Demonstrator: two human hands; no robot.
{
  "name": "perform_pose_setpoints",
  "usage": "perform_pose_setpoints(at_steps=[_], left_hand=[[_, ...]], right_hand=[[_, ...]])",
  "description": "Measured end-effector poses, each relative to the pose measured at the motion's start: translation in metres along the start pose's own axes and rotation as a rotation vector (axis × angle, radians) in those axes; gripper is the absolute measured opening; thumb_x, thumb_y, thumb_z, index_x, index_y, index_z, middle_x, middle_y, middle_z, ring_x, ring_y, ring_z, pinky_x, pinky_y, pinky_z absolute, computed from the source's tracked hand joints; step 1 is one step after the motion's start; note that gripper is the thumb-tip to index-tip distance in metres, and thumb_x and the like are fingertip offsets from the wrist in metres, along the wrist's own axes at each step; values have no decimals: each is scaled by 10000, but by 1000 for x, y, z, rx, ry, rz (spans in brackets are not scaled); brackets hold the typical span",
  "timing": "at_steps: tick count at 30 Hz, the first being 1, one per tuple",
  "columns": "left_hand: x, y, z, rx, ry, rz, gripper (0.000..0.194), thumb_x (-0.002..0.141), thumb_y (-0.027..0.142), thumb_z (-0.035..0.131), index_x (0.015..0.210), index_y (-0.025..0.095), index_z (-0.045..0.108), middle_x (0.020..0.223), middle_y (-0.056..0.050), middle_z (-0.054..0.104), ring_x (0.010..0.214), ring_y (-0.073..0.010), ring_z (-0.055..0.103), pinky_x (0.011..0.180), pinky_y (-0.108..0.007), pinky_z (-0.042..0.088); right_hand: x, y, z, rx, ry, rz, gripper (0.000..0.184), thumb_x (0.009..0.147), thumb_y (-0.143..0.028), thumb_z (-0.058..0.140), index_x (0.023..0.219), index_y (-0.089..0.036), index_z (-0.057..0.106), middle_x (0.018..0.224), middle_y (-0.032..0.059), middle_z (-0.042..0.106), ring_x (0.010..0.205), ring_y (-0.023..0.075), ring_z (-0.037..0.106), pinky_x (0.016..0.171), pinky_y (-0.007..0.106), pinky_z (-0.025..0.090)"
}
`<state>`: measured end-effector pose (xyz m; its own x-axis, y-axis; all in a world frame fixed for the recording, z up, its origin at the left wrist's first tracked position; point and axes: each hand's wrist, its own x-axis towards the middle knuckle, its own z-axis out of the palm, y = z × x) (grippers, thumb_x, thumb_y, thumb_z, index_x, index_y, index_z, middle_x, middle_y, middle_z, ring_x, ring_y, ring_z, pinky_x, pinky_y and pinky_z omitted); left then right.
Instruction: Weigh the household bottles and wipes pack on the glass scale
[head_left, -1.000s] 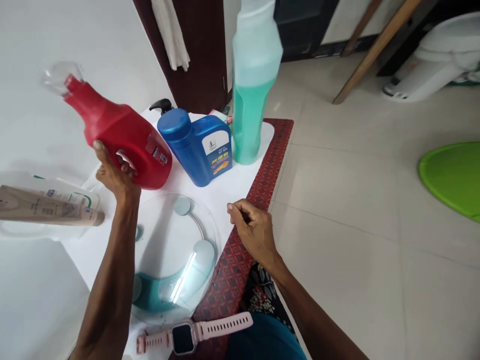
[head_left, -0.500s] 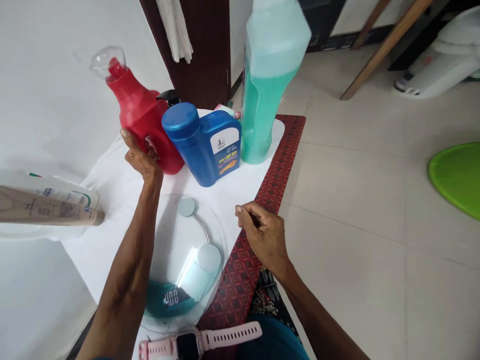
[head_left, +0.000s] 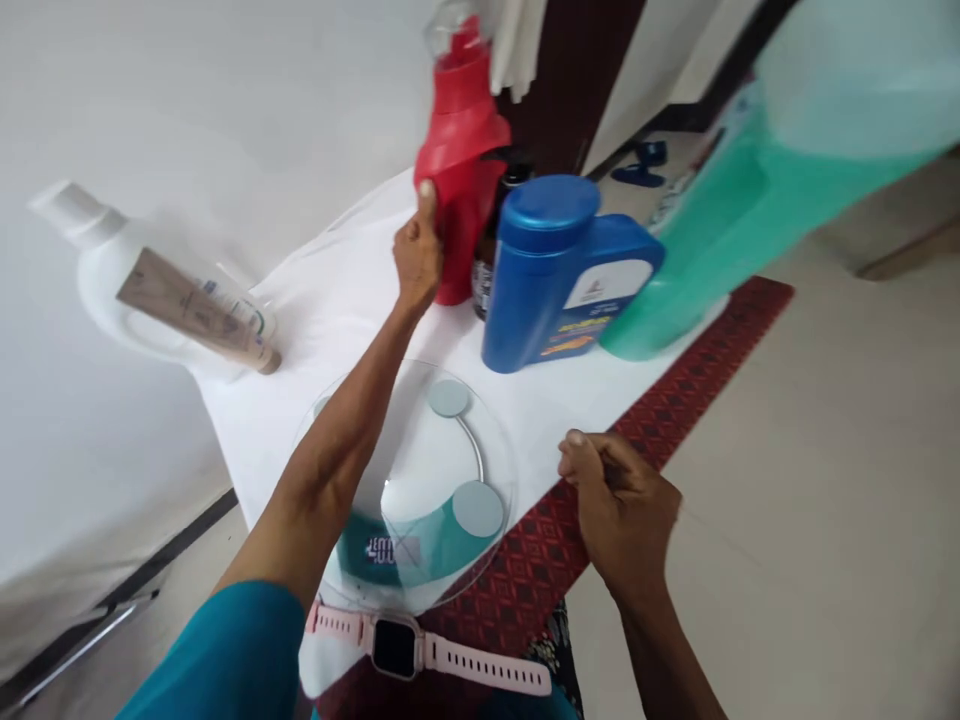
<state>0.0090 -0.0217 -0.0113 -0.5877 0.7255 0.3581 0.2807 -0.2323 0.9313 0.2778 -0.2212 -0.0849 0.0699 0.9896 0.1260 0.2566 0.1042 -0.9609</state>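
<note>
My left hand [head_left: 418, 255] is closed against the left side of a red plastic bottle [head_left: 469, 170], thumb up along it. The bottle's far side hides some fingers. A clear cap [head_left: 450, 30] tops the bottle. My right hand [head_left: 626, 505] is loosely curled, thumb against fingers, with nothing visible in it, above the table's right edge. Below my left forearm lies a round glass scale [head_left: 416, 460] with a lit display. A blue bottle [head_left: 562, 280] stands to the right of the red one, with a dark pump bottle [head_left: 487, 250] partly hidden between them.
A tall bottle of green liquid [head_left: 675, 310] stands at the right. At the left are a white jug [head_left: 112, 270] and a brown tube [head_left: 199, 310]. A pink-strapped smartwatch [head_left: 397, 645] lies at the near edge. Red patterned cloth [head_left: 697, 370] borders the white tabletop [head_left: 592, 395].
The view has swung left, so the table and bottles appear further right and the white jug shows more fully. My left hand stays at the red bottle; my right hand stays curled.
</note>
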Motion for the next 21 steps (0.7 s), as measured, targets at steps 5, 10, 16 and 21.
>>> perform_pose_setpoints(at_steps=[5, 10, 16, 21], left_hand=[[-46, 11, -73, 202, -15, 167, 463, 1005, 673, 713, 1035, 225, 599, 1101, -99, 718, 1034, -241, 700, 900, -388, 556], [-66, 56, -166, 438, 43, 308, 571, 932, 753, 752, 1123, 234, 613, 1152, -113, 727, 1067, -260, 705, 908, -404, 581], [-76, 125, -220, 545, 25, 474, 564, 982, 781, 670, 1085, 229, 618, 1028, -37, 683, 969, -215, 710, 904, -431, 593], [-113, 133, -256, 660, 570, 652, 515, 995, 651, 736, 1293, 288, 523, 1293, -50, 633, 1238, -277, 662, 1069, -504, 563]], right_hand=[[-1, 5, 0, 10, 4, 20, 443, 998, -605, 703, 754, -236, 699, 742, 8, 712, 699, 178, 673, 734, 327, 523], [0, -2, 0, -2, 11, 7, 439, 969, -606, 714, 726, -240, 699, 698, 14, 701, 625, 182, 645, 671, 341, 519], [1, -4, 3, 11, 56, 13, 364, 912, -529, 761, 703, -235, 717, 689, 51, 715, 636, 224, 675, 653, 383, 545], [3, -3, 5, -9, 76, 11, 376, 831, -575, 829, 664, -259, 713, 659, 62, 695, 595, 248, 668, 663, 441, 565]])
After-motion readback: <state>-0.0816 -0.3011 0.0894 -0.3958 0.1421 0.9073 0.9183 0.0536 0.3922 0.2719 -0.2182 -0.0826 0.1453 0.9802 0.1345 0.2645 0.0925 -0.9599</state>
